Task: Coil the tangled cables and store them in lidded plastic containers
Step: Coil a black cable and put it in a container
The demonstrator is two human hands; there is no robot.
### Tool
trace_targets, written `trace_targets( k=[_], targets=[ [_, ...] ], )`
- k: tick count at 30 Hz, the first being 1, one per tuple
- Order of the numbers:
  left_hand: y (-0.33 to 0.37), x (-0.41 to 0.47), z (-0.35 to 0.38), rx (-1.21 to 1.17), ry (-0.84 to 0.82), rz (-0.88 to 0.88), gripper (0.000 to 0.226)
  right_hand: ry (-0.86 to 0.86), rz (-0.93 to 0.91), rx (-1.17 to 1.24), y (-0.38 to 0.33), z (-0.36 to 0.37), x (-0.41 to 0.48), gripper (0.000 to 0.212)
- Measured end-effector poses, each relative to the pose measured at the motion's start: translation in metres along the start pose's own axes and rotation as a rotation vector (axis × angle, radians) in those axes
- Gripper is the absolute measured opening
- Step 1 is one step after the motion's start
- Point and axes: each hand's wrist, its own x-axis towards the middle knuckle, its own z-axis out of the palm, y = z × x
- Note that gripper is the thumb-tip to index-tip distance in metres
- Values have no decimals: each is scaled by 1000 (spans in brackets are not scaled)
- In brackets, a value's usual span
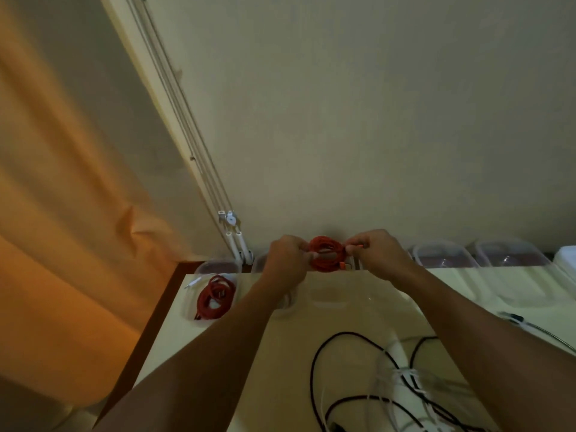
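I hold a coiled red-orange cable (327, 254) up above the far edge of the table. My left hand (288, 260) grips the coil's left side. The fingers of my right hand (375, 252) pinch its right side near an orange plug end. A second coiled red cable (215, 296) lies in an open clear plastic container (191, 307) at the table's far left. A tangle of black and white cables (389, 378) lies on the table near me.
Clear lidded containers (442, 255) (511, 254) stand in a row along the wall at the back right. Another clear container (218, 266) sits behind the left one. The cream table (358, 313) ends at left beside an orange curtain (62, 213).
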Motion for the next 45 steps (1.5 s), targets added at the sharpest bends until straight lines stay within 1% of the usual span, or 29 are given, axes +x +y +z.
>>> trace_targets(
  k=[2, 4, 6, 8, 9, 10, 12, 14, 15, 16, 18, 20, 22, 24, 27, 31, 35, 37, 40, 43, 45],
  targets=[
    [-7, 12, 10, 91, -51, 1, 22, -30, -18, -131, 9, 7, 11, 18],
    [-14, 18, 21, 218, -96, 10, 24, -35, -48, -277, 12, 15, 13, 16],
    [-19, 19, 28, 334, -89, 40, 29, 32, -103, -466, 14, 25, 12, 17],
    [-22, 17, 34, 415, -46, 84, 35, 90, -187, -649, 17, 35, 11, 18],
    [-23, 17, 36, 434, -14, 108, 38, 109, -227, -673, 20, 38, 11, 20],
    [-25, 16, 38, 432, 17, 134, 41, 127, -261, -637, 24, 41, 11, 22],
    [-27, 13, 39, 420, 52, 185, 44, 148, -307, -477, 29, 43, 10, 27],
    [-28, 12, 37, 441, 31, 222, 47, 175, -393, -329, 29, 41, 5, 22],
    [-29, 13, 37, 456, 9, 231, 50, 179, -438, -300, 30, 40, 2, 20],
    [-29, 12, 36, 476, -7, 239, 53, 163, -451, -312, 30, 39, 0, 24],
    [-29, 12, 37, 506, -7, 252, 58, 107, -415, -426, 32, 35, -1, 34],
    [-30, 13, 38, 512, 13, 252, 62, 94, -392, -614, 33, 32, 0, 30],
    [-31, 14, 40, 550, 25, 256, 65, 90, -385, -735, 30, 32, -1, 23],
    [-32, 16, 43, 593, 28, 267, 65, 103, -375, -780, 26, 35, -1, 21],
    [-35, 17, 48, 572, 34, 268, 60, 126, -331, -835, 23, 38, 1, 23],
    [-33, 16, 51, 576, 19, 239, 54, 126, -315, -811, 24, 40, 3, 26],
    [-31, 6, 45, 593, 16, 225, 52, 37, -318, -626, 24, 28, -7, 29],
    [-28, -12, 40, 537, 28, 244, 50, 37, -319, -534, 21, 20, -21, 29],
    [-23, -53, 30, 432, 89, 317, 46, 75, -296, -372, 17, 6, -49, 31],
    [-20, -99, 21, 328, 94, 341, 30, 64, -252, -340, 10, -7, -84, 32],
    [-20, -131, 16, 258, 62, 309, 21, 36, -208, -346, 3, -16, -113, 31]
  ],
)
